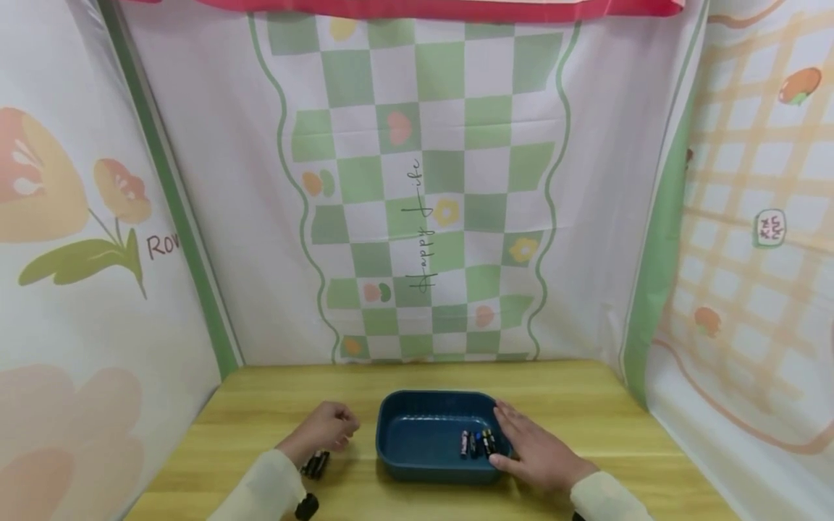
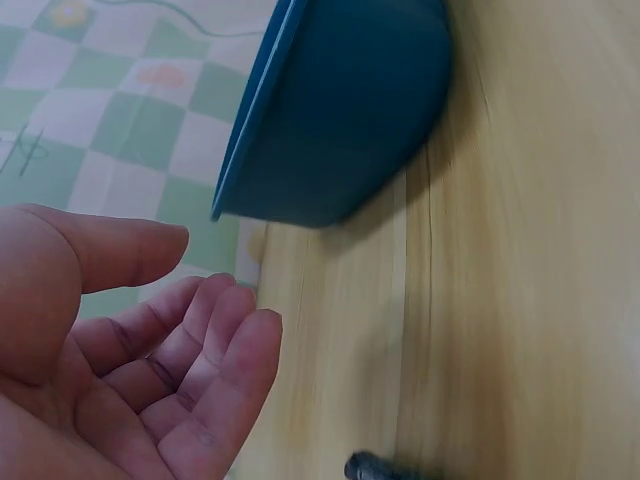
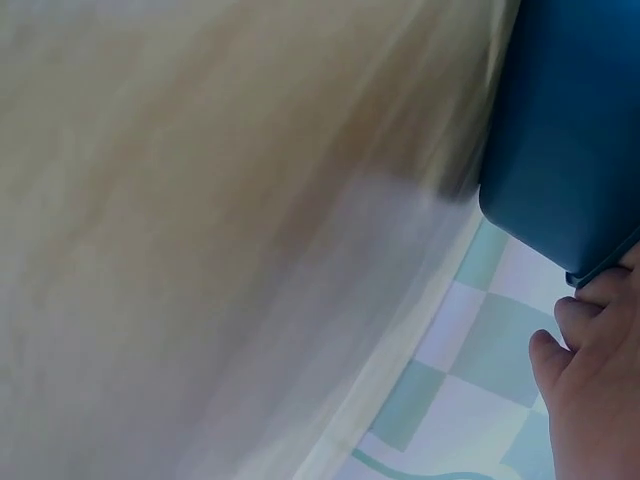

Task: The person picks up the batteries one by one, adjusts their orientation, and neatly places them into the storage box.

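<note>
My left hand is raised over the table, left of a dark blue plastic tub. Its fingers are loosely bent, and the left wrist view shows nothing between them and the thumb. Below that wrist lie several dark batteries on the table, partly covered by the sleeve. My right hand rests on the tub's right rim, its fingers extended along the rim and its thumb over the near right corner. Inside the tub, at the right end, several batteries with pink, black, blue and gold wrappers lie side by side.
The wood-grain table reaches back to a hanging cloth with green checks. Printed cloths also hang at the left and right of the table.
</note>
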A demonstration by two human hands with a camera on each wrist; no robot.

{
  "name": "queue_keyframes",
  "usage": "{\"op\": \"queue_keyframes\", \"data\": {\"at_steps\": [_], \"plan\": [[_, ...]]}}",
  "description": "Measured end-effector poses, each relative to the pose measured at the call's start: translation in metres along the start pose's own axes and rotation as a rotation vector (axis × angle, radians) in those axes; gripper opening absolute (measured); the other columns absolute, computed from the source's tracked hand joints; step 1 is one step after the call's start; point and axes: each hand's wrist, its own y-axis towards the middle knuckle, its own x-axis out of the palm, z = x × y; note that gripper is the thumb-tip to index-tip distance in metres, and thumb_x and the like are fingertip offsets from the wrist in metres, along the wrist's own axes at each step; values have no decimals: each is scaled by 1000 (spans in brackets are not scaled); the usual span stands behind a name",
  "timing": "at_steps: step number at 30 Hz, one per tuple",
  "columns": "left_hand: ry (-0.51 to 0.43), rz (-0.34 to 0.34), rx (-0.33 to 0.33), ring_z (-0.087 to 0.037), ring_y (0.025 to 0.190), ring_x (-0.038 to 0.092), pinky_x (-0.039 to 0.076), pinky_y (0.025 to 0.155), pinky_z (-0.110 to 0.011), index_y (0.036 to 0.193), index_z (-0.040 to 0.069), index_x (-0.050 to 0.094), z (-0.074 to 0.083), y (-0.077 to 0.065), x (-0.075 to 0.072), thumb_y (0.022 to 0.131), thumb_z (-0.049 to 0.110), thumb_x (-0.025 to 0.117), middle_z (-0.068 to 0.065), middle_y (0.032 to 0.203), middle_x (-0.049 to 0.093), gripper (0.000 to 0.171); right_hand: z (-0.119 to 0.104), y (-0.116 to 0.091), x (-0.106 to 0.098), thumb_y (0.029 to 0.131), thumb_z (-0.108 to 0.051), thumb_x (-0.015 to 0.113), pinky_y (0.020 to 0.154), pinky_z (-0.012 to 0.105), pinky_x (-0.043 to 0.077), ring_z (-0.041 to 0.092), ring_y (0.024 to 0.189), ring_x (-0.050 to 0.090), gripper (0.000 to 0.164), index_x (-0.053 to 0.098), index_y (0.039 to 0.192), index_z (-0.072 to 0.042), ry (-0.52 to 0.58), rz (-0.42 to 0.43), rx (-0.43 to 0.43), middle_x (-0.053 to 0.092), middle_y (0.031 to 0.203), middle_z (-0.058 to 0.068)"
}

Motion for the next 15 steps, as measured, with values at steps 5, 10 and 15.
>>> {"op": "queue_keyframes", "data": {"at_steps": [5,10,15], "plan": [[16,-5,-35,-24,78,62,57,67,-37,100,1,64,-7,-2,-10,93,12,63,-16,95,63,13,0,0,-1,98,-57,44,112,52,26,32,143,20,80,22,153,-2,-6,6,-1,16,160,13],[19,22,-42,-22,72,61,57,62,-35,97,0,62,-20,-8,-17,93,10,63,-13,87,61,11,-3,0,-1,98,-55,45,112,52,25,32,144,19,80,22,152,-1,-4,10,-12,16,160,13],[8,48,-54,-22,71,60,56,62,-35,98,0,61,-30,-14,-25,92,11,63,-13,88,60,12,-3,1,-2,99,-54,45,113,52,25,31,144,19,80,21,152,0,-4,8,-9,15,160,14]]}}
